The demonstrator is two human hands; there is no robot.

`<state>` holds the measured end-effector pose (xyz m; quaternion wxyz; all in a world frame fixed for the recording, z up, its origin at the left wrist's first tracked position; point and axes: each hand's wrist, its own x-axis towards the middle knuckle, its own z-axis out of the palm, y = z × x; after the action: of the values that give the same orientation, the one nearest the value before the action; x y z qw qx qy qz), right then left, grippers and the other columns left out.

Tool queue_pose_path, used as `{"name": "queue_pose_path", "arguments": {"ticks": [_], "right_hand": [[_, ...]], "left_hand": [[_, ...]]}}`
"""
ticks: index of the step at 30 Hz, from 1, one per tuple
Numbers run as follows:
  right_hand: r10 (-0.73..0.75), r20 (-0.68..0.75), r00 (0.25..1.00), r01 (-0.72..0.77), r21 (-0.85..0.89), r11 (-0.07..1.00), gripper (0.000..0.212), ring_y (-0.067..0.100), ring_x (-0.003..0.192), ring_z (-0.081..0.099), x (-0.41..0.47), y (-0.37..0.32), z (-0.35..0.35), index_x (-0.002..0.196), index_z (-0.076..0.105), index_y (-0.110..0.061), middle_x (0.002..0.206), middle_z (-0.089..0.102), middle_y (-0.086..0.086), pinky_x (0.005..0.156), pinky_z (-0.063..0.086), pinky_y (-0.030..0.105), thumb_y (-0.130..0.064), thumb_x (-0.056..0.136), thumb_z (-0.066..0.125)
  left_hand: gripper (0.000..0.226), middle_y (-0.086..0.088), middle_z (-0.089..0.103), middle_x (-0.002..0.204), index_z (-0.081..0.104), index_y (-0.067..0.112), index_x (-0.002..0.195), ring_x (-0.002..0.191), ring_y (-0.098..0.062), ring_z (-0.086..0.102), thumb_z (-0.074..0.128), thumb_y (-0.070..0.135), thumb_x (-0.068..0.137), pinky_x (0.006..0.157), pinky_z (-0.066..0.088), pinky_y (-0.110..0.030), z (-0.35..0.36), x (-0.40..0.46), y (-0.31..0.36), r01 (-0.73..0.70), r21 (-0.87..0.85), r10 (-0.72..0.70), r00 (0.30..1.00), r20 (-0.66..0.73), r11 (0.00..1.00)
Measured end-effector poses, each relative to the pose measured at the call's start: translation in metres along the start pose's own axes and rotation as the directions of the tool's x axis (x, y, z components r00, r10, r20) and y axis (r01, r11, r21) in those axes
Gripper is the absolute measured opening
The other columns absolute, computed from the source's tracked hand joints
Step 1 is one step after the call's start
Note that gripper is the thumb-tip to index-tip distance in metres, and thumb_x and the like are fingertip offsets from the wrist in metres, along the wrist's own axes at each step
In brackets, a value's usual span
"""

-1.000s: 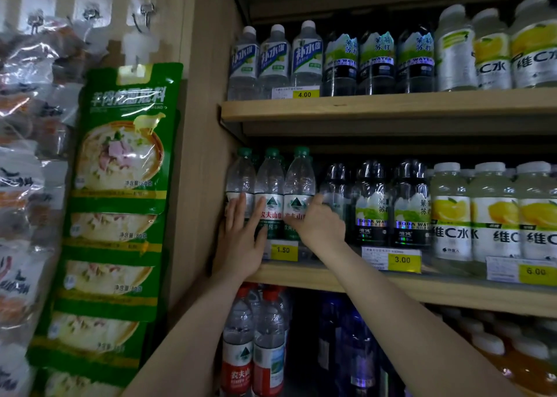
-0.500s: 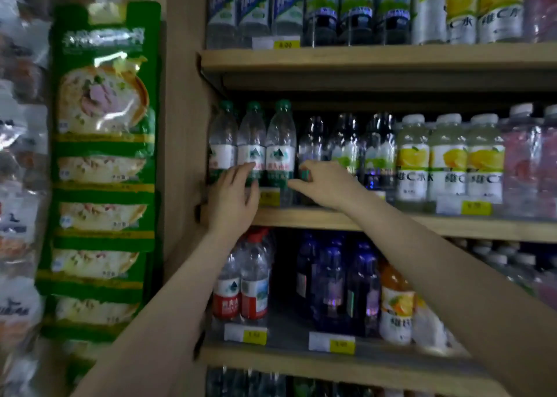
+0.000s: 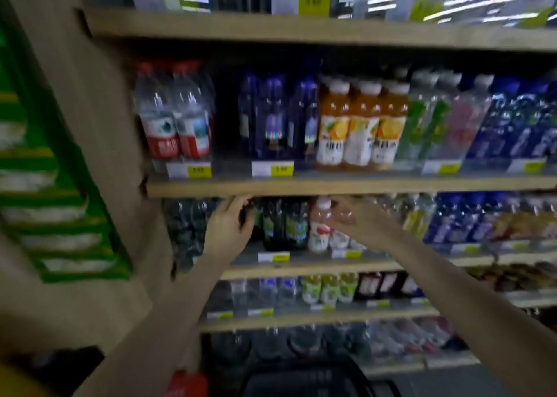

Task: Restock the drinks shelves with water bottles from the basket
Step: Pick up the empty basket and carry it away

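Note:
The view is motion-blurred. My left hand (image 3: 229,229) hangs in front of the wooden drinks shelves (image 3: 331,187), fingers up by a shelf's front edge, holding nothing. My right hand (image 3: 357,217) hovers beside it with relaxed fingers, in front of a pink-labelled bottle (image 3: 319,225), also empty. Red-capped water bottles (image 3: 173,116) stand at the left end of the shelf above my hands. Clear water bottles (image 3: 187,225) fill the left end of the shelf at hand level. A dark basket (image 3: 304,378) sits low in view; its contents cannot be made out.
Dark blue bottles (image 3: 274,116) and orange juice bottles (image 3: 361,125) stand right of the red-capped water. Yellow price tags (image 3: 199,170) line the shelf edges. Green snack packets (image 3: 45,185) hang on the wooden side panel (image 3: 99,125) to the left. Lower shelves hold more drinks.
The view has swung downward, so lower shelves and the basket now show. Both hands have left the green-capped water bottles and come down, empty, in front of a lower shelf.

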<state>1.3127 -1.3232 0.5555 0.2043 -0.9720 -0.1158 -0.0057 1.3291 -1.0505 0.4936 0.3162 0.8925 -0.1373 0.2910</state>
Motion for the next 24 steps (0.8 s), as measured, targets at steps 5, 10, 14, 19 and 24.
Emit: {"name": "queue_pose_path", "arguments": {"ticks": [5,10,14,19,24], "right_hand": [[0.126,0.248,0.961,-0.154,0.098,0.983,0.068,0.012,0.113,0.056,-0.050,0.086,0.073,0.145,0.024,-0.032,0.145,0.042,-0.003,0.078,0.043,0.018,-0.051,0.087,0.054],[0.188,0.433,0.882,-0.278,0.156,0.948,0.068,0.022,0.101,0.062,-0.091,0.185,0.153,0.146,0.021,-0.032,0.144,0.043,0.007,0.072,0.052,0.031,-0.045,0.089,0.055],[0.179,0.492,0.852,-0.305,0.188,0.934,0.066,0.027,0.119,0.052,-0.121,0.234,0.213,0.146,0.022,-0.024,0.145,0.039,0.004,0.090,0.048,0.043,-0.040,0.091,0.055],[0.256,0.596,0.761,-0.435,0.176,0.883,0.076,0.025,0.106,0.060,-0.156,0.295,0.292,0.148,0.008,-0.035,0.151,0.031,0.002,0.085,0.051,0.042,-0.036,0.090,0.057],[0.361,0.617,0.699,-0.523,0.098,0.847,0.082,0.022,0.084,0.058,-0.166,0.355,0.399,0.149,0.004,-0.033,0.147,0.036,0.013,0.080,0.050,0.040,-0.040,0.089,0.059]], "left_hand": [[0.037,-0.007,0.060,0.115,0.052,0.015,0.128,0.076,-0.026,0.063,0.054,0.016,0.092,0.060,0.048,-0.033,0.056,-0.112,-0.005,0.239,0.014,-0.238,0.959,0.155,0.971],[0.040,-0.013,0.062,0.096,0.053,0.013,0.128,0.090,-0.033,0.063,0.057,0.011,0.088,0.073,0.047,-0.036,0.119,-0.224,-0.009,0.511,0.129,-0.526,0.815,0.241,0.850],[0.042,-0.016,0.058,0.121,0.052,0.010,0.129,0.112,-0.035,0.055,0.055,0.009,0.088,0.091,0.045,-0.040,0.156,-0.301,-0.020,0.632,0.190,-0.659,0.705,0.261,0.751],[0.046,-0.020,0.051,0.133,0.047,0.007,0.134,0.122,-0.036,0.047,0.056,0.014,0.089,0.100,0.038,-0.041,0.199,-0.381,-0.054,0.696,0.310,-0.761,0.565,0.320,0.647],[0.057,-0.026,0.046,0.138,0.040,0.005,0.139,0.120,-0.044,0.048,0.062,0.013,0.087,0.096,0.040,-0.047,0.264,-0.452,-0.120,0.747,0.391,-0.842,0.451,0.296,0.538]]}}
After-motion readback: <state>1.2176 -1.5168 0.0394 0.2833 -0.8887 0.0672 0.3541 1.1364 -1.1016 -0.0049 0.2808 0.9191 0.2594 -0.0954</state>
